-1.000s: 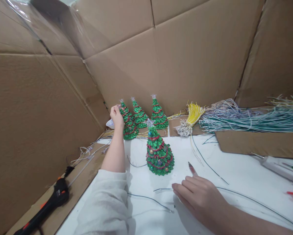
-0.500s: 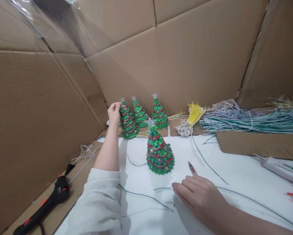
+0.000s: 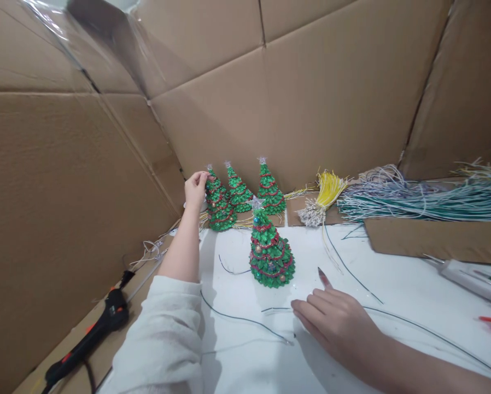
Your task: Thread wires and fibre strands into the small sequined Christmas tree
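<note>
My left hand (image 3: 196,189) reaches to the back left and pinches the top of a small green sequin Christmas tree (image 3: 220,205), the leftmost of three in a row by the cardboard wall. A bigger decorated tree (image 3: 270,251) stands alone in front of them on the white table (image 3: 393,284). My right hand (image 3: 335,323) rests flat on the table, fingers stretched out, next to a thin dark wire (image 3: 245,320) and close to a small pointed tool (image 3: 323,278).
Cardboard walls (image 3: 65,180) enclose the back and left. A black glue gun (image 3: 93,334) lies at the lower left. Yellow wire bundle (image 3: 325,194) and a long heap of pale green wires (image 3: 426,200) lie at the back right, beside a cardboard sheet (image 3: 434,241).
My left hand shifted its hold slightly on the leftmost tree. The right hand has stayed flat. The view moved a little.
</note>
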`<action>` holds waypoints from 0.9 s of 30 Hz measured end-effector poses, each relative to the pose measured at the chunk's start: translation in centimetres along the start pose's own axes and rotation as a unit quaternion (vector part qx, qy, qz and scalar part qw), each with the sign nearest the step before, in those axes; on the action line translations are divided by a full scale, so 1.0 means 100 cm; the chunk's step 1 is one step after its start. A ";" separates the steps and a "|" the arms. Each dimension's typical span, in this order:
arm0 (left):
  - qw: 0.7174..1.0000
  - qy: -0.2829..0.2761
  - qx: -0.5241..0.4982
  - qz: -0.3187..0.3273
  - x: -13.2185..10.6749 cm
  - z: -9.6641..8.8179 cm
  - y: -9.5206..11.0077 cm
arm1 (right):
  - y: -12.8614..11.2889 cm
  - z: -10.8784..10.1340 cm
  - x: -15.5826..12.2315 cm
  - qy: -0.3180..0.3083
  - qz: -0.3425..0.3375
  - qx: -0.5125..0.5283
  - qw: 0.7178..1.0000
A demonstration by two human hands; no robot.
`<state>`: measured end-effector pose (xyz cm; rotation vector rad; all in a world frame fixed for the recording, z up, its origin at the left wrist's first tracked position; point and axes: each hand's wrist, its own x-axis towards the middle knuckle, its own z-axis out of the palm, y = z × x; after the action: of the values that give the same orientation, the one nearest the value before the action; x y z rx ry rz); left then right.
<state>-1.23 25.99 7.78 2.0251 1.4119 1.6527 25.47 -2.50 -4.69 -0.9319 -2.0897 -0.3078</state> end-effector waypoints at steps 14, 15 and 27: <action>0.979 -0.089 0.184 -0.013 0.015 -0.027 0.034 | -0.002 -0.003 0.005 0.025 -0.006 -0.005 1.000; 0.977 -0.088 0.195 -0.016 0.017 -0.027 0.036 | -0.002 -0.003 0.005 0.025 -0.007 -0.006 1.000; 0.958 -0.076 0.275 -0.039 0.025 -0.025 0.052 | -0.002 -0.001 0.006 0.041 -0.031 -0.035 0.998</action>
<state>-0.59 23.98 13.72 2.2593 2.0274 1.1202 25.19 -2.39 -4.15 -0.8825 -2.0462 -0.4458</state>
